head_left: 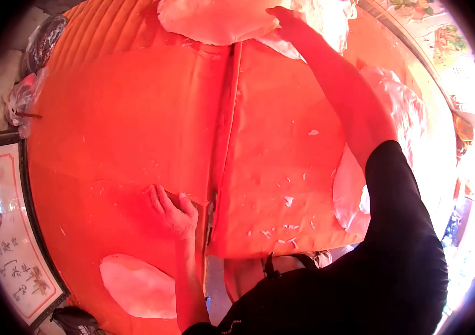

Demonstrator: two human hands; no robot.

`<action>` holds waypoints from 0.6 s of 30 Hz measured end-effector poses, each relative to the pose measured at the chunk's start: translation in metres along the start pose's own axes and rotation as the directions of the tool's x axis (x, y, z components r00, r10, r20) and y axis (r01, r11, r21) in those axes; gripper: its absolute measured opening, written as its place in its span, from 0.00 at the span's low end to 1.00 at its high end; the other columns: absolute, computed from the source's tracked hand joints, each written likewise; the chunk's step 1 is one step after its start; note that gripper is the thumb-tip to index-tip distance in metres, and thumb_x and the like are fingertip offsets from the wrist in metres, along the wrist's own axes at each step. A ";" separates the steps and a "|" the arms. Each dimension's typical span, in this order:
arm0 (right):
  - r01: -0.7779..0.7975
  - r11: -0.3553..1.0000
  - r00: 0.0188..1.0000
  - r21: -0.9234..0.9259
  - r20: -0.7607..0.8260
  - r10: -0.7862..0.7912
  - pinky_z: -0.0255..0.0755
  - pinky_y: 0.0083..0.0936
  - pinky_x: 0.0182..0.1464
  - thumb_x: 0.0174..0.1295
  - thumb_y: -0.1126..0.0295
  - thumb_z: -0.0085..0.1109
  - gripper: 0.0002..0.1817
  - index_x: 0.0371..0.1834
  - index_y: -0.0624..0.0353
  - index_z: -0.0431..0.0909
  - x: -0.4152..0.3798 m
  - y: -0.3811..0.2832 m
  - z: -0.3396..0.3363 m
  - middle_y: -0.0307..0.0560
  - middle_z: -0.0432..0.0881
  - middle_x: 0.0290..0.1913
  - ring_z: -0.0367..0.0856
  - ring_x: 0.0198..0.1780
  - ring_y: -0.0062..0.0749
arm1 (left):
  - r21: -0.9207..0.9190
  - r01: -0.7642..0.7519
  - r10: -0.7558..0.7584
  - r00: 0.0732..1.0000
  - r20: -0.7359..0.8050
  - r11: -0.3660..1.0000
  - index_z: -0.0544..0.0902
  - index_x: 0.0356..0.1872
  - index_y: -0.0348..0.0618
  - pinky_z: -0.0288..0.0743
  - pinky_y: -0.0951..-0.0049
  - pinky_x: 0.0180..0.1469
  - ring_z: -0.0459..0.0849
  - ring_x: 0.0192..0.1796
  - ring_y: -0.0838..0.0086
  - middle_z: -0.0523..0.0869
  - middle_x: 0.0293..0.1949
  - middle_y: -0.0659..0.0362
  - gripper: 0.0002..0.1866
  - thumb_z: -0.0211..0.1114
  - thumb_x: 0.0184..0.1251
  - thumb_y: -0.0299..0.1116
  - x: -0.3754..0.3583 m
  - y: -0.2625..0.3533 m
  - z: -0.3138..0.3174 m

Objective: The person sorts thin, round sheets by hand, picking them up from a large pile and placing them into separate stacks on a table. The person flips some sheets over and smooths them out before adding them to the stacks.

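My left hand [173, 214] lies on the orange table covering [137, 117], near the front end of the seam between two panels. Its fingers are stretched out and it holds nothing. Far out at the top, my right hand [283, 17] is at the edge of a large, thin, pale sheet [215, 19], its fingers closed on that edge, partly hidden. A crumpled whitish sheet [332, 25] lies beside and beneath that hand. Another pale oval sheet [139, 286] rests at the front left, near my left forearm.
More pale sheets [352, 192] lie at the right beneath my right arm, with a shiny wrinkled one [402, 106] beyond. Small white scraps [288, 201] dot the right panel. A framed sign [17, 234] and a plastic bag [22, 100] stand along the left edge.
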State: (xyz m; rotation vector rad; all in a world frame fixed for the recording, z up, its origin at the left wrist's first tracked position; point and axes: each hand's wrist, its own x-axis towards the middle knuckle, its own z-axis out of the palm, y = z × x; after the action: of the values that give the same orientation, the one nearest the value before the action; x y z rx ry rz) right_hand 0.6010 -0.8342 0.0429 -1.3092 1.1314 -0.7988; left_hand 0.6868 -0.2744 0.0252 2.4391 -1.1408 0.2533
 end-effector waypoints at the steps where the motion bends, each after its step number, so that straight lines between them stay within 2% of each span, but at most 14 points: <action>1: 0.007 0.999 1.000 -0.043 -0.002 -0.007 0.80 0.32 0.36 0.56 0.58 0.73 0.27 0.56 0.53 0.76 -0.009 -0.007 0.002 0.45 0.78 0.43 0.81 0.40 0.38 | 0.012 -0.002 0.002 1.000 0.000 1.000 0.72 0.65 0.26 0.62 0.44 0.72 0.67 0.71 0.41 0.71 0.67 0.36 0.29 0.61 0.69 0.38 -0.001 0.001 -0.001; 2: 0.013 0.996 1.000 -0.086 -0.003 -0.013 0.80 0.33 0.36 0.55 0.59 0.74 0.28 0.57 0.53 0.76 -0.019 -0.015 0.005 0.46 0.78 0.43 0.80 0.40 0.40 | 0.026 -0.003 0.003 1.000 -0.002 1.000 0.72 0.65 0.27 0.62 0.44 0.72 0.67 0.71 0.41 0.71 0.66 0.36 0.29 0.61 0.69 0.38 -0.001 0.001 -0.002; 4: -0.267 0.964 0.961 -0.019 -0.081 0.265 0.81 0.34 0.39 0.56 0.59 0.73 0.29 0.60 0.54 0.74 -0.028 -0.032 0.021 0.48 0.78 0.44 0.80 0.41 0.43 | 0.023 0.007 -0.007 1.000 -0.013 1.000 0.73 0.64 0.27 0.62 0.44 0.71 0.67 0.70 0.41 0.72 0.66 0.37 0.29 0.61 0.69 0.38 0.000 0.000 -0.002; 5: -0.285 0.957 0.956 0.059 0.086 0.279 0.81 0.35 0.42 0.55 0.61 0.74 0.30 0.59 0.56 0.72 0.003 -0.008 0.007 0.50 0.76 0.47 0.80 0.43 0.45 | 0.004 0.016 -0.016 1.000 -0.015 1.000 0.73 0.64 0.27 0.62 0.44 0.71 0.68 0.70 0.41 0.72 0.66 0.37 0.29 0.61 0.68 0.38 0.000 0.000 -0.002; 8: -0.447 0.745 0.859 0.495 0.005 0.512 0.80 0.35 0.42 0.53 0.63 0.76 0.30 0.57 0.55 0.71 0.031 -0.002 0.003 0.51 0.74 0.50 0.79 0.46 0.45 | -0.031 0.028 -0.029 0.999 -0.024 0.999 0.73 0.64 0.26 0.63 0.44 0.71 0.68 0.70 0.41 0.73 0.65 0.38 0.29 0.62 0.68 0.38 -0.003 -0.001 0.002; 9: -0.488 0.718 0.805 0.496 -0.063 0.590 0.77 0.34 0.40 0.51 0.65 0.78 0.29 0.54 0.53 0.72 0.035 -0.005 0.004 0.49 0.74 0.52 0.78 0.49 0.42 | -0.035 0.031 -0.032 0.999 -0.034 0.999 0.73 0.64 0.26 0.63 0.44 0.71 0.68 0.70 0.41 0.73 0.65 0.38 0.29 0.62 0.67 0.37 -0.004 -0.002 0.002; 12: -0.341 0.905 0.932 0.253 -0.030 0.360 0.75 0.33 0.40 0.51 0.64 0.77 0.30 0.57 0.51 0.73 0.007 -0.018 0.006 0.44 0.75 0.54 0.78 0.49 0.39 | 0.017 0.017 -0.017 1.000 -0.025 1.000 0.73 0.63 0.26 0.63 0.44 0.70 0.69 0.69 0.42 0.73 0.65 0.37 0.29 0.63 0.67 0.38 -0.001 0.001 -0.002; 13: -0.235 0.969 0.963 0.073 -0.120 0.243 0.74 0.31 0.39 0.52 0.63 0.76 0.31 0.60 0.51 0.74 0.002 -0.014 0.009 0.42 0.74 0.56 0.77 0.48 0.36 | 0.012 0.012 -0.012 1.000 -0.029 1.000 0.73 0.63 0.26 0.64 0.44 0.70 0.69 0.69 0.42 0.73 0.65 0.37 0.29 0.63 0.67 0.37 -0.001 0.000 -0.001; 15: -0.063 0.980 0.976 -0.188 0.193 0.100 0.75 0.31 0.40 0.53 0.63 0.76 0.32 0.62 0.51 0.73 -0.003 -0.021 -0.011 0.44 0.73 0.58 0.77 0.49 0.36 | 0.003 0.000 0.000 0.999 -0.039 1.000 0.73 0.63 0.26 0.64 0.44 0.70 0.69 0.69 0.42 0.73 0.65 0.37 0.28 0.63 0.67 0.37 -0.001 -0.002 0.001; 17: 0.067 0.979 0.943 -0.194 0.332 0.001 0.76 0.31 0.41 0.54 0.63 0.75 0.32 0.63 0.52 0.73 -0.008 -0.015 -0.016 0.45 0.72 0.58 0.77 0.48 0.36 | 0.013 0.001 -0.001 1.000 -0.031 1.000 0.73 0.63 0.27 0.64 0.44 0.70 0.70 0.68 0.42 0.72 0.65 0.37 0.28 0.63 0.67 0.37 0.000 -0.002 0.000; 18: 0.083 0.992 0.953 -0.099 0.300 -0.050 0.76 0.31 0.41 0.55 0.63 0.74 0.31 0.62 0.53 0.73 -0.013 -0.003 -0.012 0.45 0.72 0.58 0.76 0.48 0.36 | 0.017 0.000 0.001 1.000 -0.024 1.000 0.73 0.63 0.27 0.64 0.44 0.70 0.70 0.68 0.42 0.72 0.66 0.37 0.28 0.63 0.67 0.37 -0.001 -0.002 0.000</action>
State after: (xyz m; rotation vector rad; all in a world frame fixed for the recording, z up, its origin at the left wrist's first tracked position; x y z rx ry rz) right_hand 0.5865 -0.8259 0.0494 -1.5106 0.9044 -0.5700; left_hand 0.6878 -0.2729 0.0248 2.4444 -1.1333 0.2932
